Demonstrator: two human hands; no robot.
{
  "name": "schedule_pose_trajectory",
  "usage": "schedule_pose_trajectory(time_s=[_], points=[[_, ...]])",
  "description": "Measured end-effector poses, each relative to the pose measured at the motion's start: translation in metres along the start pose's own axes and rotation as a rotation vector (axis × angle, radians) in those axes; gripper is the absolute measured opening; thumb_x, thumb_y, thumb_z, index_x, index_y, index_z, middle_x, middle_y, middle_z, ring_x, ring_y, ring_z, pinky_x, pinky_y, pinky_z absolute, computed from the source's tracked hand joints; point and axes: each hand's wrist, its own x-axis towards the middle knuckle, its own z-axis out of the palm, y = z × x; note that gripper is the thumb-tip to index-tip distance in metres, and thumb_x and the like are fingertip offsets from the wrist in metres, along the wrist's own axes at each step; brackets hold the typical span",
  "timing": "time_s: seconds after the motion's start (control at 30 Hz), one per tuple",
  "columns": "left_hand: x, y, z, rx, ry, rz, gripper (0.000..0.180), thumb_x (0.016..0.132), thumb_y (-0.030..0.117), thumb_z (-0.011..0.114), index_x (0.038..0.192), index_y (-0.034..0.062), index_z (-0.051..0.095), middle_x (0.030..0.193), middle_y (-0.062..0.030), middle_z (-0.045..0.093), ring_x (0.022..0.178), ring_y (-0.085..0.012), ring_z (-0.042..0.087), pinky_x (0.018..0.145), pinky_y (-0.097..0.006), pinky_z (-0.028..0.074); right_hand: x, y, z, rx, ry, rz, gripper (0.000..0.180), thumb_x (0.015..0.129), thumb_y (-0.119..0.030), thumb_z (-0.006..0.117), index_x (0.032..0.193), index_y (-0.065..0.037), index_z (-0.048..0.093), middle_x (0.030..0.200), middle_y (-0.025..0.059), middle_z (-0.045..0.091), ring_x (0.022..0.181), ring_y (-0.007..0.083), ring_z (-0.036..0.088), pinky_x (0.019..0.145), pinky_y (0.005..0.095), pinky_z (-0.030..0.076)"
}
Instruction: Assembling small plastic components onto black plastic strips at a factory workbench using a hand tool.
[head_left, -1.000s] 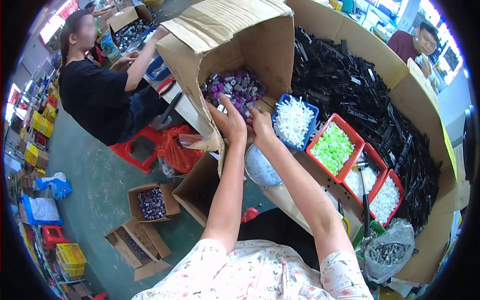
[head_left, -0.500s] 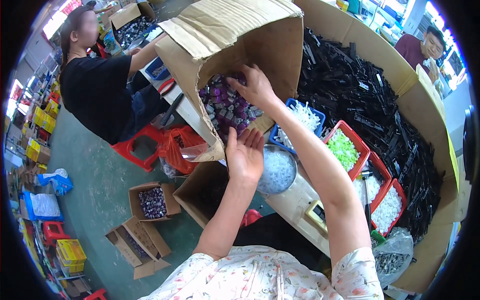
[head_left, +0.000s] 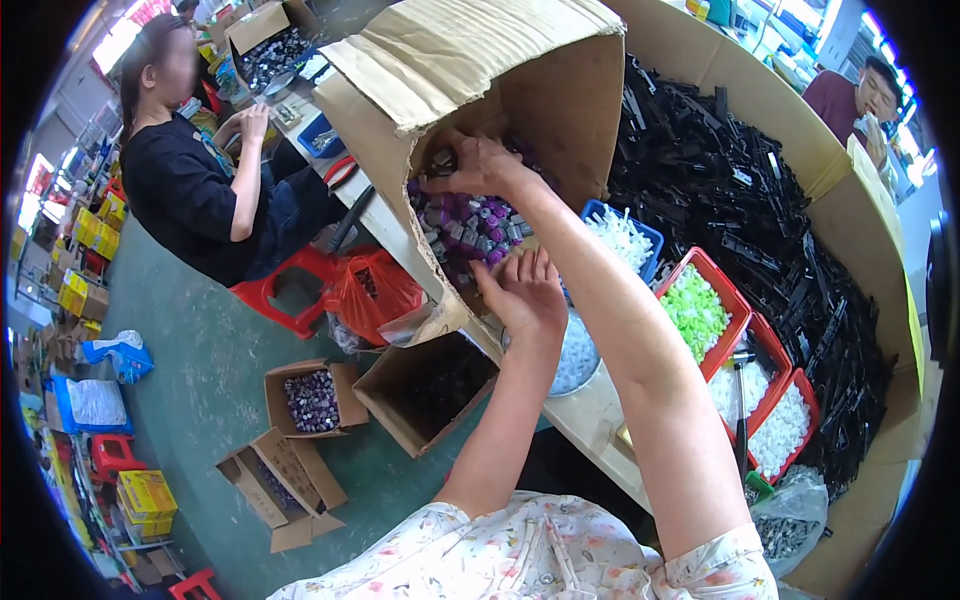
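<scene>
A cardboard box (head_left: 565, 110) lies tipped with its mouth toward me, holding a heap of small purple and clear-grey plastic pieces (head_left: 468, 232). My right hand (head_left: 485, 168) reaches inside over the top of this heap, thumb and fingers apart and curved around the upper pieces; its fingertips are partly hidden. Lower down, at the mouth of the box, my left hand (head_left: 528, 292) is held palm up with its fingers apart and slightly curled, its thumb close to the front pieces. No piece shows in the left palm.
Right of the box, a huge carton holds black plastic parts (head_left: 740, 190). Red trays (head_left: 735, 300) of green and white pieces, a blue tray (head_left: 655, 240) and a hammer (head_left: 741, 400) lie nearby. Cartons (head_left: 425, 395) stand on the floor. A co-worker (head_left: 190, 190) sits at left.
My right hand has moved left and deeper into the box. My left hand has shifted right and slightly down. The co-worker at left has drawn their arms back from the table.
</scene>
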Motion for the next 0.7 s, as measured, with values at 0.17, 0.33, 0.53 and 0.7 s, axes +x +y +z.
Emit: schedule_pose_trajectory(time_s=[0.17, 0.33, 0.53, 0.7], points=[[0.0, -0.003, -0.018, 0.065, -0.036, 0.091, 0.101, 0.094, 0.067, 0.05, 0.156, -0.0012, 0.008, 0.162, -0.0206, 0.013, 0.152, -0.0331, 0.015, 0.125, -0.044, 0.012, -0.016, -0.005, 0.009, 0.007, 0.04, -0.023, 0.09, 0.067, -0.072, 0.074, 0.142, -0.029, 0.05, 0.148, 0.0267, 0.04, 0.139, 0.0501, 0.035, 0.107, 0.0722, 0.027], [0.003, 0.014, -0.015, 0.061, 0.025, 0.105, 0.111, 0.089, 0.069, 0.055, 0.153, -0.0073, 0.008, 0.156, -0.0217, 0.025, 0.149, -0.0339, 0.021, 0.123, -0.044, 0.018, -0.012, -0.002, 0.006, -0.039, -0.012, -0.034, 0.088, 0.065, -0.073, 0.075, 0.14, -0.033, 0.052, 0.148, 0.0241, 0.041, 0.139, 0.0479, 0.035, 0.108, 0.0731, 0.026], [0.024, 0.025, 0.013, -0.217, 0.206, -0.067, 0.127, 0.075, 0.071, 0.07, 0.153, -0.0052, 0.005, 0.155, -0.021, 0.017, 0.142, -0.0356, 0.03, 0.115, -0.047, 0.03, -0.013, 0.0, 0.007, -0.072, -0.008, -0.021, 0.085, 0.064, -0.066, 0.078, 0.138, -0.029, 0.058, 0.149, 0.0188, 0.042, 0.143, 0.0391, 0.032, 0.11, 0.0713, 0.027], [0.019, 0.028, 0.041, -0.236, 0.275, -0.027, 0.103, 0.074, 0.07, 0.068, 0.153, 0.021, 0.025, 0.154, -0.0147, 0.027, 0.143, -0.0324, 0.029, 0.115, -0.05, 0.027, -0.018, 0.013, 0.017, 0.042, -0.003, -0.07, 0.077, 0.066, -0.062, 0.078, 0.132, -0.025, 0.065, 0.144, 0.019, 0.049, 0.14, 0.0414, 0.036, 0.11, 0.0689, 0.031]])
